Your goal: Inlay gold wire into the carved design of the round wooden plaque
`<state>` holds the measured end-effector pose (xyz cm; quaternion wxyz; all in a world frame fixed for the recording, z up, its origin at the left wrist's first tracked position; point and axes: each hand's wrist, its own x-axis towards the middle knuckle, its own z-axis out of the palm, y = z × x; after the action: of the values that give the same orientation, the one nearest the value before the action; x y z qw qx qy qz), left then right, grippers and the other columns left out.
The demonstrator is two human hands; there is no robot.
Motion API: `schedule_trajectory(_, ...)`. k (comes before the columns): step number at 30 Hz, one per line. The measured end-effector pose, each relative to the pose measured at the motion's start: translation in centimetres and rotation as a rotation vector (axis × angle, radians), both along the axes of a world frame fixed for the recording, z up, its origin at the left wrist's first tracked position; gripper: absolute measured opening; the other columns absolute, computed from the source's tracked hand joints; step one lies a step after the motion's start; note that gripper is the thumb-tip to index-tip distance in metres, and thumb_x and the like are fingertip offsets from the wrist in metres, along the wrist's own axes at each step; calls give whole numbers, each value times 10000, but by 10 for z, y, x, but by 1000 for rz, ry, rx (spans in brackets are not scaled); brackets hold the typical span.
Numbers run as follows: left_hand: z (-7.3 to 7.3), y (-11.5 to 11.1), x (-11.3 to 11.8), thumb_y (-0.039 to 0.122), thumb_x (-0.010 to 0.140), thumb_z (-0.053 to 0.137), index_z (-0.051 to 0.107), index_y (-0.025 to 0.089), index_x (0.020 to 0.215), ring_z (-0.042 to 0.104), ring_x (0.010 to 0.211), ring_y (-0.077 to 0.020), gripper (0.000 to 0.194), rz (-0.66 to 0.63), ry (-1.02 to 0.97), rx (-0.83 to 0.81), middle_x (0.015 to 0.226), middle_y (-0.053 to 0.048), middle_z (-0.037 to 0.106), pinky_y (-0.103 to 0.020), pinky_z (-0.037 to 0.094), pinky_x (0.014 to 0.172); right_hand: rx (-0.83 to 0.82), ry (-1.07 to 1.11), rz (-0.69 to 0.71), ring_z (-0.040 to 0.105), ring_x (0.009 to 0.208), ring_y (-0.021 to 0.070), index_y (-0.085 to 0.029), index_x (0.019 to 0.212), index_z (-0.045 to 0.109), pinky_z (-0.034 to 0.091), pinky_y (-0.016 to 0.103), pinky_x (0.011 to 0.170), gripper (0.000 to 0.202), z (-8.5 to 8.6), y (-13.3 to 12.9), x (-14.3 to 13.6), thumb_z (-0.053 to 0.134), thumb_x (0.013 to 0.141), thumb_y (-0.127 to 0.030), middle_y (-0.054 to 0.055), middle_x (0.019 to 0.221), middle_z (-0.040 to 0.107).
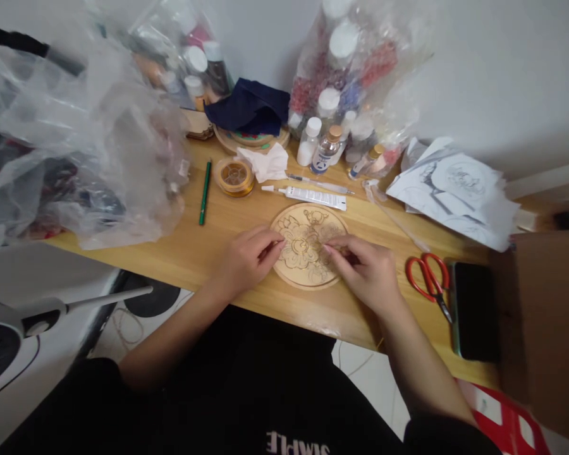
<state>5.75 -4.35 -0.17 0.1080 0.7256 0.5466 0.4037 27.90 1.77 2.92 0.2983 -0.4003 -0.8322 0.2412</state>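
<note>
A round wooden disc [308, 230] with a drawn flower pattern lies flat on the wooden table [208, 246]. My left hand [246, 259] rests at the disc's left edge, fingertips pinched together on the rim. On the disc's right part sits my right hand [365, 268], with its fingertips pressed on the pattern. Whether a thin wire or other small thing is between the fingers is too small to tell.
A white glue tube [313, 197], a spool of gold wire [236, 176], a green pencil [204, 191] and a tissue [265, 163] lie behind the disc. Red scissors [429, 281] and a phone [474, 309] lie to the right. Plastic bags [76, 139], bottles [327, 148] and papers [455, 189] crowd the back.
</note>
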Motion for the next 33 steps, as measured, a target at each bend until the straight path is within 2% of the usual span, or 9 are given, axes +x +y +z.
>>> schedule_trajectory(5,1,0,1,159,930,557,597,164,845,554,632,-96,95,13,-1,9,724,-1,629,-215,456,604,-80,91,-159,499,435,70,-180,770,717,373,189,441,125,1,3,1,657,848,-258,-33,531,612)
schedule_trajectory(9,1,-1,2,176,936,547,610,166,874,583,655,-97,89,45,-7,-19,748,-5,651,-213,477,616,-148,127,-243,482,435,72,-182,781,718,370,194,436,124,-1,4,0,663,835,-279,-32,537,609)
schedule_trajectory(12,-1,-3,2,202,939,550,625,173,997,599,655,-89,99,142,-72,-70,817,-11,683,-207,497,619,-183,139,-249,505,458,76,-185,785,717,382,195,448,116,-2,3,0,667,825,-281,-22,570,633)
schedule_trajectory(15,-2,-3,2,227,937,559,629,176,1024,579,615,-79,123,213,-141,-126,811,-6,686,-197,479,574,-205,146,-244,496,456,71,-186,775,709,369,191,445,115,-1,2,-1,660,826,-276,-27,567,625)
schedule_trajectory(19,0,-2,2,238,931,559,637,181,1007,558,594,-80,122,208,-163,-188,773,2,674,-203,462,554,-221,154,-216,462,447,59,-186,794,701,320,188,428,117,0,2,0,619,845,-252,-34,575,618)
schedule_trajectory(28,0,-2,1,230,923,548,644,173,1013,575,619,-86,144,201,-166,-235,803,-7,690,-210,471,585,-269,110,-205,455,465,78,-180,837,701,308,218,444,153,-1,3,0,580,843,-274,-21,598,613)
schedule_trajectory(33,0,-2,1,235,925,547,636,180,1008,568,613,-85,134,200,-161,-241,801,-1,687,-216,473,587,-279,98,-219,450,463,86,-177,945,678,323,234,471,184,-1,3,0,550,831,-243,-44,559,563)
